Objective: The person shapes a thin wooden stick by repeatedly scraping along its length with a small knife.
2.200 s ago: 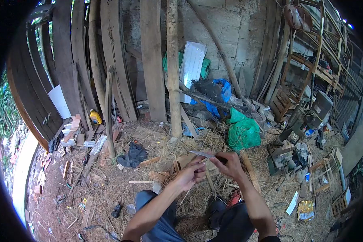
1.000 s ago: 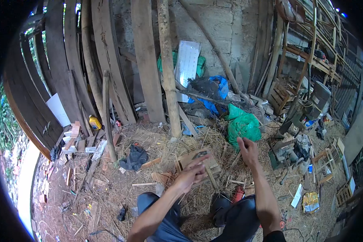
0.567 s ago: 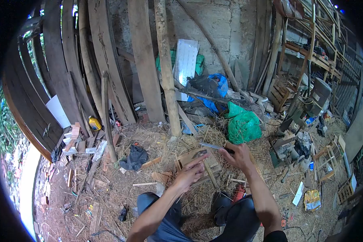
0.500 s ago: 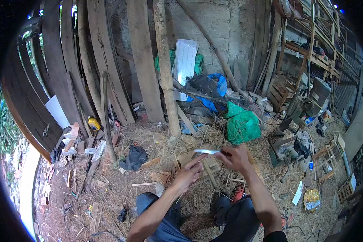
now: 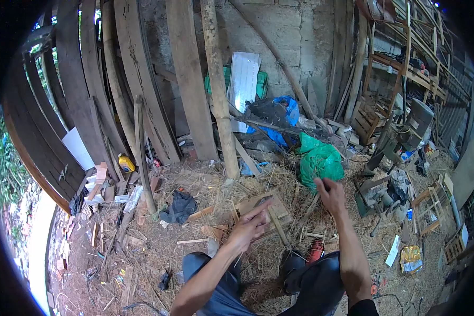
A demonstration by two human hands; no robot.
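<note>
My left hand (image 5: pixel 249 230) is in front of my knees, its index finger stretched forward and its other fingers curled. What lies in the curled fingers, if anything, is too small to make out. Just beyond the fingertip shows a small dark-grey, blade-like piece (image 5: pixel 263 200); whether the finger touches it I cannot tell. My right hand (image 5: pixel 332 199) is raised to the right, apart from the left, in front of the green plastic bag (image 5: pixel 321 164). Its fingers are bent, and no blade shows in them. Beneath the hands are a wooden block (image 5: pixel 282 209) and a pale stick (image 5: pixel 275 227).
Straw and wood scraps cover the ground. A black plastic bag (image 5: pixel 179 206) and a yellow bottle (image 5: pixel 125 163) lie to the left. A bamboo pole (image 5: pixel 221 105) and planks (image 5: pixel 189 79) stand ahead. To the right are a machine (image 5: pixel 418 124) and a small wooden frame (image 5: pixel 429 210).
My right hand has moved right and slightly up, away from my left hand. The bright knife blade that it held no longer shows there. My left hand has stayed nearly in place.
</note>
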